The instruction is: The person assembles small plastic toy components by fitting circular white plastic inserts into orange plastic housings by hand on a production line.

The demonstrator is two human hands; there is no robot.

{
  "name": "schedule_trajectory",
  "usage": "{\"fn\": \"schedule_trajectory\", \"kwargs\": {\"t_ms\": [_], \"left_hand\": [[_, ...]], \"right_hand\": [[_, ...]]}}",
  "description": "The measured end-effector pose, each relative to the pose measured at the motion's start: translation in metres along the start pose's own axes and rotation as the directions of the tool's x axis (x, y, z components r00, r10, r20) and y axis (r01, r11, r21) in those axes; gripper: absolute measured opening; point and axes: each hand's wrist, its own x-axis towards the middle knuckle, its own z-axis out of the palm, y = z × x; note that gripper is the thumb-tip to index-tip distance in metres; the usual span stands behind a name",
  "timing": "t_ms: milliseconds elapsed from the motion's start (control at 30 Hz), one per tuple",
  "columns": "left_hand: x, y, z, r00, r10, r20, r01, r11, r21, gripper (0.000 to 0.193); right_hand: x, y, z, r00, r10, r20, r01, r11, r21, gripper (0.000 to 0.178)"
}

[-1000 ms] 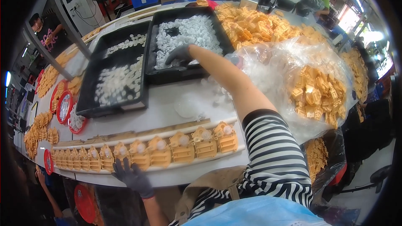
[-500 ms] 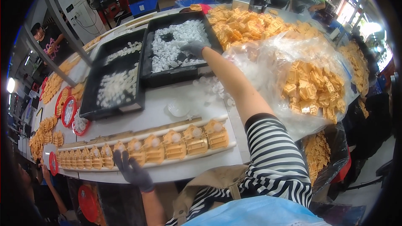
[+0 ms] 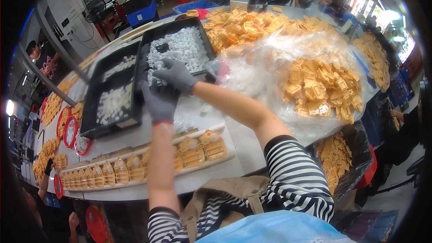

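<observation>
At the near edge of the black tray (image 3: 177,29), the left hand (image 3: 160,101) has risen from the table's near side to join the right hand (image 3: 176,74); both gloved hands curl over white pieces (image 3: 180,45), grip unclear.

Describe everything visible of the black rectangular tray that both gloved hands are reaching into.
The black rectangular tray looks like thin plastic with a raised rim. It lies flat on the white table, tilted in the view, beside a second black tray on its left. Small white plastic pieces cover most of its floor. The grey-gloved right hand rests over its near edge among the pieces; the grey-gloved left hand is at its near rim.
</observation>
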Motion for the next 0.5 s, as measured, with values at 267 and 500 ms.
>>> {"fn": "schedule_trajectory", "kwargs": {"t_ms": [267,500], "left_hand": [[0.017,-0.025,-0.01,0.995,0.056,0.087,-0.053,0.998,-0.04,0.067],[0.016,-0.042,-0.018,0.981,0.06,0.183,-0.022,0.979,-0.205,0.058]], "right_hand": [[-0.036,-0.004,-0.009,0.988,-0.126,0.088,0.154,0.797,-0.584,0.037],[-0.056,-0.019,-0.018,0.991,0.023,0.132,0.014,0.96,-0.279,0.051]]}}
